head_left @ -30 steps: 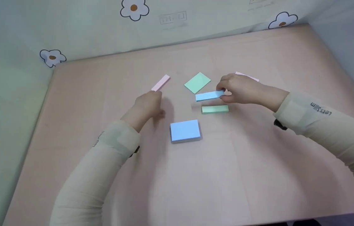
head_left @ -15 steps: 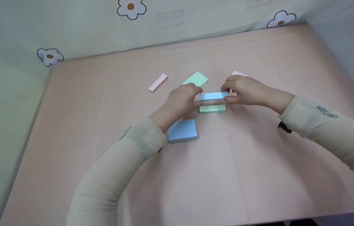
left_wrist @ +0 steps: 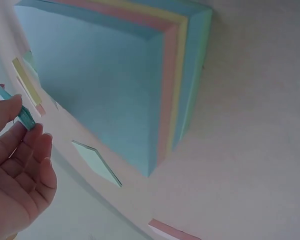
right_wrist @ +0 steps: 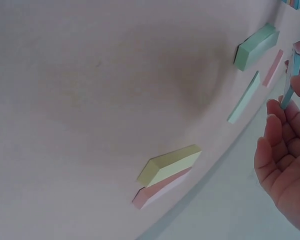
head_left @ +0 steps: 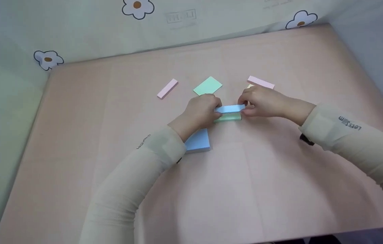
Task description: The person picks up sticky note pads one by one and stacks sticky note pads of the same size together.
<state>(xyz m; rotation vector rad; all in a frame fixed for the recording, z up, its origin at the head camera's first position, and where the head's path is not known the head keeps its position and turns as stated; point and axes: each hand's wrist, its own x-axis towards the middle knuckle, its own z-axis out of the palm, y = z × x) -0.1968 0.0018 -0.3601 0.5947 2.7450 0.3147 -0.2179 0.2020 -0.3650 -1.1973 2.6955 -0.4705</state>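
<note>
Both hands hold a narrow light-blue sticky-note pad [head_left: 230,108] level by its two ends. My left hand [head_left: 199,110] pinches the left end between thumb and fingers, and my right hand [head_left: 266,101] pinches the right end. Just below it in the head view lies a narrow green pad [head_left: 229,118], partly overlapped by the blue one. Under my left wrist is a thick blue-topped block of sticky notes [head_left: 199,141], partly hidden by the arm. The left wrist view shows its layered pink, yellow, blue and green edges [left_wrist: 176,85].
A flat green notepad [head_left: 208,85] lies beyond the left hand, with a narrow pink pad [head_left: 167,88] to its left. Behind the right hand lie another pink pad [head_left: 261,82] and a yellow pad [right_wrist: 171,165] alongside it. A flower-patterned cloth [head_left: 86,30] rises along the table's back edge.
My left hand has left the pink pad's side, moved right and now grips the blue pad's left end. The blue pad has come down nearer the green one.
</note>
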